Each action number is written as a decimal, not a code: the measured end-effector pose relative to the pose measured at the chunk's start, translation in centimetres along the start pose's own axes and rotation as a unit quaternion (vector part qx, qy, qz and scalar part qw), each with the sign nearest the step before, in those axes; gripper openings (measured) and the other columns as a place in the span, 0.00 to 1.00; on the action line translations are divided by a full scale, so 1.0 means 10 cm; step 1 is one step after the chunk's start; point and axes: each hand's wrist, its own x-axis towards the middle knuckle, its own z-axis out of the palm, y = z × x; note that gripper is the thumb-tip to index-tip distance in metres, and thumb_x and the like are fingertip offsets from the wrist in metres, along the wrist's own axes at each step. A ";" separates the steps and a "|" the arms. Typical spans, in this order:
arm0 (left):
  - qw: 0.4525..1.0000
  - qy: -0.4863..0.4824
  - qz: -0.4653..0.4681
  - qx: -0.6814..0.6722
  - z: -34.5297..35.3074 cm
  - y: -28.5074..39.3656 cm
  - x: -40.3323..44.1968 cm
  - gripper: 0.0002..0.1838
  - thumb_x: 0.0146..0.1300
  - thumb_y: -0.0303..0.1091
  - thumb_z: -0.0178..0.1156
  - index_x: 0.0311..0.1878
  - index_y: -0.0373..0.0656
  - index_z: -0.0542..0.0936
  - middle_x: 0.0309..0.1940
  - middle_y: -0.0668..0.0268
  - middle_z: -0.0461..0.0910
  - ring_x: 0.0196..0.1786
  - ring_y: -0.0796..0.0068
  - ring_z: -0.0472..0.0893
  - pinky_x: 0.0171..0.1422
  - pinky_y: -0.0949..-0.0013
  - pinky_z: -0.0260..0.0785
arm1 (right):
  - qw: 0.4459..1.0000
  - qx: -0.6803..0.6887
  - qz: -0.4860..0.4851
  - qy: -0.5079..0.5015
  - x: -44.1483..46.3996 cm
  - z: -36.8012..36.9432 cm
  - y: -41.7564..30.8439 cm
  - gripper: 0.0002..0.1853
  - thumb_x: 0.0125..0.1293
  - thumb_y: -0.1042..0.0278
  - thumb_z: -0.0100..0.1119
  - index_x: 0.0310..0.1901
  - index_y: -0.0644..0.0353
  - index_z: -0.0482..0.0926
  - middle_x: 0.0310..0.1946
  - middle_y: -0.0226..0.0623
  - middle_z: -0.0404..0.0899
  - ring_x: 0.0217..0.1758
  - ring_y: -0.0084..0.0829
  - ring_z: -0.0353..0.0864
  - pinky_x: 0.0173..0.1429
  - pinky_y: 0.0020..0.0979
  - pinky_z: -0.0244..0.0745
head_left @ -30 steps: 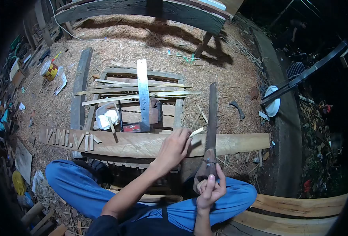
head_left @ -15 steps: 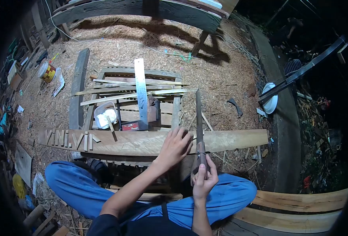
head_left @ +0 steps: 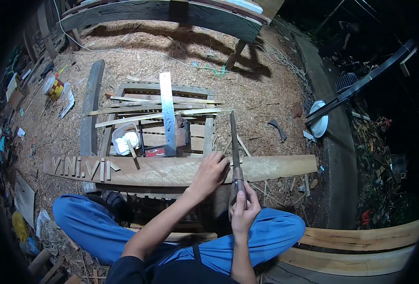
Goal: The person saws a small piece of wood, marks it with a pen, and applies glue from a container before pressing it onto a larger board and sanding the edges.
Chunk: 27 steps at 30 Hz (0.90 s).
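My right hand [head_left: 244, 208] is wrapped round the wooden handle of a saw [head_left: 235, 142], whose blade points away from me. Just left of the saw, my left hand [head_left: 211, 171] rests on a long curved board [head_left: 280, 166] with its fingers bent together; whatever they pinch is mostly hidden. Small wooden letter pieces [head_left: 80, 167] sit on the board's left part. Beyond the board, a metal ruler [head_left: 167, 109] lies across thin wood strips [head_left: 124, 109] on a slatted frame [head_left: 209, 130]. A tub of white paste [head_left: 127, 138] with a stick stands beside the ruler.
A dark bench [head_left: 171, 20] spans the far side. At left are a grey beam [head_left: 92, 104] and a patterned bucket [head_left: 53, 87]. A white dish [head_left: 319, 124] sits at right under a dark metal bar [head_left: 361, 86]. A person [head_left: 340, 40] is at upper right. Planks [head_left: 361, 239] lie lower right.
The saw has swung left and its blade now stands close beside my left hand. The light strip that showed at my left fingertips is now mostly hidden.
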 end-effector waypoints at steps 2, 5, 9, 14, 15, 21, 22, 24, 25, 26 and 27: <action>1.000 -0.001 -0.005 -0.012 0.01 -0.01 0.01 0.09 0.62 0.25 0.67 0.43 0.36 0.78 0.42 0.54 0.75 0.48 0.48 0.76 0.53 0.51 0.71 | 0.993 -0.075 -0.088 0.000 0.03 -0.03 0.18 0.20 0.79 0.65 0.57 0.66 0.68 0.75 0.22 0.24 0.74 0.15 0.12 0.65 0.18 0.21 0.56; 0.999 0.003 -0.019 -0.036 0.04 -0.04 0.01 0.09 0.62 0.25 0.68 0.41 0.35 0.78 0.42 0.52 0.74 0.48 0.47 0.76 0.52 0.51 0.71 | 0.988 -0.087 -0.126 0.001 0.04 0.00 0.19 0.20 0.79 0.64 0.57 0.65 0.68 0.76 0.25 0.26 0.76 0.16 0.13 0.66 0.18 0.21 0.57; 0.998 0.014 -0.022 -0.061 0.04 -0.05 0.02 0.08 0.62 0.25 0.68 0.40 0.34 0.79 0.40 0.52 0.74 0.46 0.46 0.76 0.51 0.51 0.71 | 0.992 -0.090 -0.089 -0.003 0.04 -0.01 0.12 0.20 0.79 0.64 0.58 0.65 0.69 0.76 0.29 0.27 0.78 0.18 0.13 0.68 0.19 0.20 0.59; 0.998 0.016 -0.031 -0.051 0.05 -0.01 0.02 0.08 0.63 0.25 0.67 0.39 0.34 0.78 0.40 0.52 0.74 0.46 0.45 0.76 0.50 0.50 0.71 | 0.966 -0.127 -0.219 0.041 0.11 0.07 0.25 0.19 0.79 0.65 0.57 0.63 0.69 0.77 0.33 0.28 0.80 0.18 0.12 0.67 0.19 0.21 0.59; 0.998 0.012 -0.031 -0.048 0.05 -0.01 0.02 0.08 0.63 0.25 0.67 0.39 0.34 0.77 0.40 0.51 0.73 0.46 0.45 0.75 0.51 0.50 0.71 | 0.966 -0.129 -0.218 0.044 0.08 0.08 0.14 0.19 0.79 0.65 0.57 0.63 0.69 0.77 0.33 0.28 0.80 0.18 0.12 0.67 0.19 0.21 0.59; 0.998 0.022 -0.031 0.043 0.14 0.05 -0.03 0.08 0.61 0.25 0.66 0.39 0.35 0.76 0.41 0.52 0.73 0.49 0.47 0.75 0.52 0.50 0.71 | 0.997 -0.071 -0.007 0.007 -0.01 0.00 0.00 0.18 0.78 0.69 0.56 0.61 0.73 0.78 0.56 0.50 0.83 0.57 0.35 0.83 0.60 0.35 0.79; 0.998 0.021 -0.032 0.046 0.14 0.06 -0.04 0.08 0.61 0.25 0.66 0.39 0.35 0.76 0.41 0.52 0.73 0.49 0.47 0.75 0.52 0.50 0.71 | 0.998 -0.070 -0.005 0.005 -0.04 -0.01 0.01 0.18 0.78 0.69 0.56 0.61 0.73 0.78 0.56 0.50 0.83 0.57 0.35 0.83 0.60 0.35 0.79; 0.997 0.029 -0.024 0.067 0.16 0.06 -0.03 0.08 0.61 0.25 0.66 0.39 0.36 0.76 0.41 0.53 0.74 0.49 0.48 0.75 0.53 0.51 0.71 | 0.998 -0.060 -0.019 0.001 -0.09 -0.02 -0.02 0.18 0.78 0.69 0.56 0.62 0.73 0.77 0.55 0.47 0.83 0.51 0.32 0.84 0.54 0.33 0.81; 0.997 0.029 -0.023 0.068 0.16 0.05 -0.02 0.08 0.61 0.25 0.66 0.39 0.36 0.76 0.41 0.53 0.74 0.49 0.48 0.75 0.53 0.51 0.71 | 0.998 -0.059 -0.020 0.000 -0.15 -0.06 -0.02 0.18 0.78 0.69 0.56 0.62 0.73 0.77 0.55 0.47 0.83 0.51 0.32 0.84 0.54 0.33 0.81; 0.996 0.031 -0.024 0.074 0.17 0.05 -0.02 0.08 0.61 0.25 0.66 0.39 0.36 0.76 0.41 0.53 0.74 0.49 0.48 0.75 0.53 0.51 0.71 | 0.998 -0.063 -0.009 -0.004 -0.26 -0.14 -0.02 0.18 0.79 0.68 0.56 0.62 0.72 0.77 0.53 0.46 0.83 0.48 0.30 0.84 0.50 0.31 0.81; 0.996 0.033 -0.025 0.080 0.19 0.05 -0.03 0.07 0.61 0.25 0.66 0.39 0.36 0.77 0.41 0.53 0.74 0.49 0.49 0.75 0.53 0.51 0.71 | 0.998 -0.067 0.003 -0.006 -0.34 -0.21 -0.07 0.18 0.79 0.68 0.56 0.63 0.72 0.77 0.51 0.44 0.84 0.44 0.28 0.85 0.46 0.30 0.81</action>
